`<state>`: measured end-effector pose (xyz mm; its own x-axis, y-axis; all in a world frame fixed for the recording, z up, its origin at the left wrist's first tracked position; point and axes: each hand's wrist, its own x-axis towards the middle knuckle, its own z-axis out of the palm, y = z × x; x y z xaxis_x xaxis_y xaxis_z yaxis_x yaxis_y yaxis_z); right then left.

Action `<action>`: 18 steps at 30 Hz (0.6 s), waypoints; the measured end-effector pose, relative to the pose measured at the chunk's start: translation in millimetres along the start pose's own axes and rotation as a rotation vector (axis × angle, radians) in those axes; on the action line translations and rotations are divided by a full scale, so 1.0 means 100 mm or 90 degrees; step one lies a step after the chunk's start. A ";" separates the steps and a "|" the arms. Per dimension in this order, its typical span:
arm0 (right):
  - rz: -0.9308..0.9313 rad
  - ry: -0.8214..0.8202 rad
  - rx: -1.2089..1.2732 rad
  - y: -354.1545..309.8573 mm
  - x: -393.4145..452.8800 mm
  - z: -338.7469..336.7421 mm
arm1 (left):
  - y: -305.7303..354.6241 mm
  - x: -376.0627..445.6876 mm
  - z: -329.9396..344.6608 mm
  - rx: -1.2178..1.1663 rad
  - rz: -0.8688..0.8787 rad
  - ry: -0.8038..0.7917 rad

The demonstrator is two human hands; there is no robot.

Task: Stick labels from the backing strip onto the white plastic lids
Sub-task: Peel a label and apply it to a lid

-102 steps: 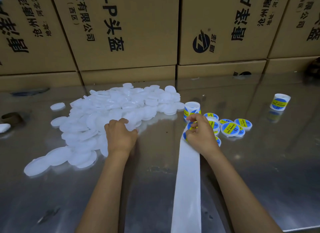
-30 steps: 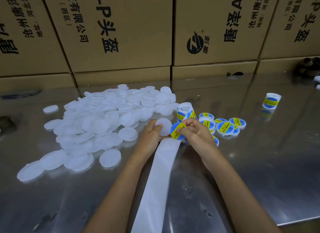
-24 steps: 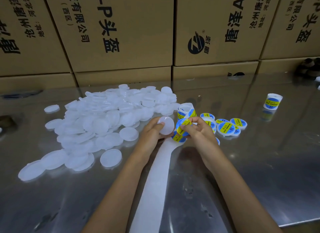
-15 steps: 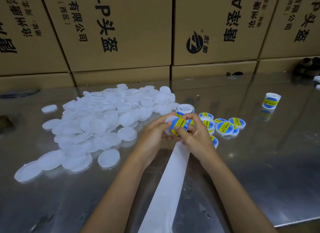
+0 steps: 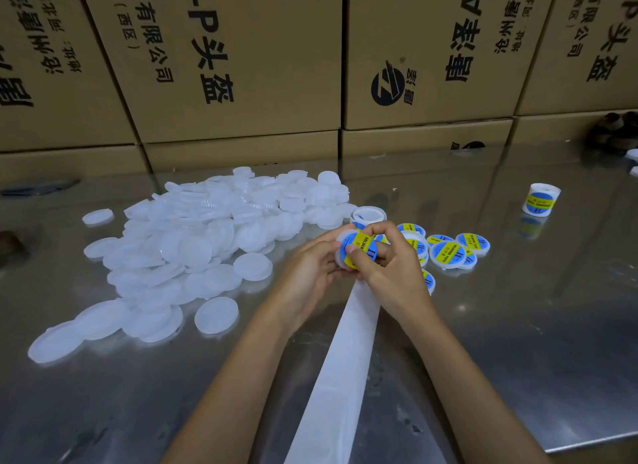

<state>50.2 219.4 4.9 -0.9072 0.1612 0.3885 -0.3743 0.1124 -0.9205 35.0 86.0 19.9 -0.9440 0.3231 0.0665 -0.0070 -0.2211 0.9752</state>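
Translucent white plastic lids; glossy steel table (scuffed); matt cardboard boxes.

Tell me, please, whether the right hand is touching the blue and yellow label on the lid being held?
Touching. In the head view, the right hand presses its fingertips onto the label on the lid that the left hand holds.
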 end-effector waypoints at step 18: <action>0.004 0.013 -0.012 0.04 0.00 0.01 | 0.03 -0.03 0.07 0.054 0.023 0.027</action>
<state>48.3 219.0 1.3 -0.9057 0.1814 0.3833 -0.3644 0.1291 -0.9222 40.0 91.1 23.6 -0.9561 0.2772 0.0955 0.0543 -0.1527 0.9868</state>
